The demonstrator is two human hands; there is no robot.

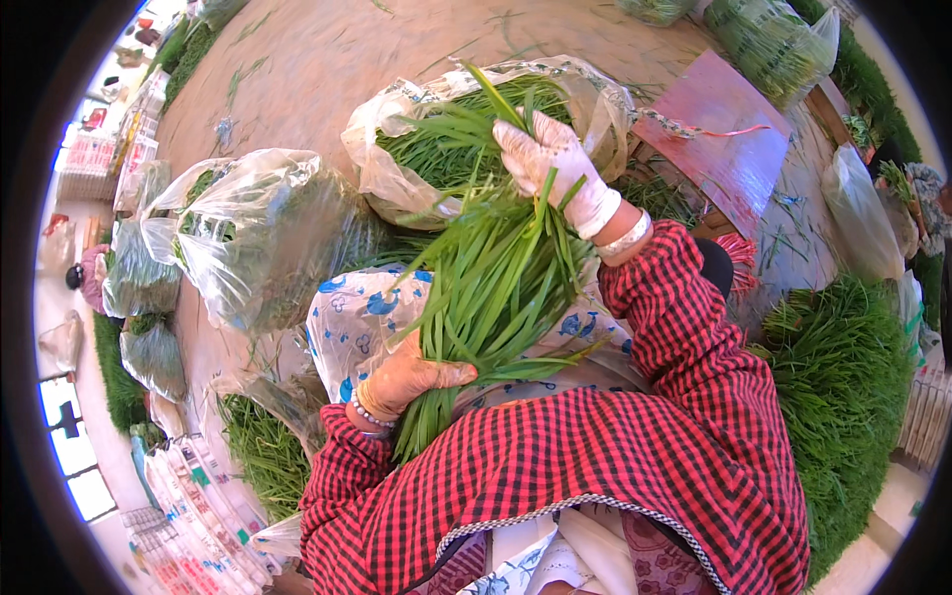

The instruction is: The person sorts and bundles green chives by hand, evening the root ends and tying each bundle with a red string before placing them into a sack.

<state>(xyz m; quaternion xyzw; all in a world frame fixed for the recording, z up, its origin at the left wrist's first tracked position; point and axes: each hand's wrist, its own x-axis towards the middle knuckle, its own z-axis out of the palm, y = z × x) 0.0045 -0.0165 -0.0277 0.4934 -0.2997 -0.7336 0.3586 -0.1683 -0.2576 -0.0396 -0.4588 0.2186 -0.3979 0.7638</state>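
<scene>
Greens overlap the near bag rim.

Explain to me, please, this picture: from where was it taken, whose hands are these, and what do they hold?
No machine is here: these are one person's two hands. A fisheye camera worn on the head looks down, bending straight edges near the rim. The left hand grips a bunch of green leaves near its lower end; the right hand, in a pale glove, is at its upper end. Beneath lies a plastic sheet with blue prints. Beyond, on the floor, are an open bag of similar leaves and another bag.
</scene>
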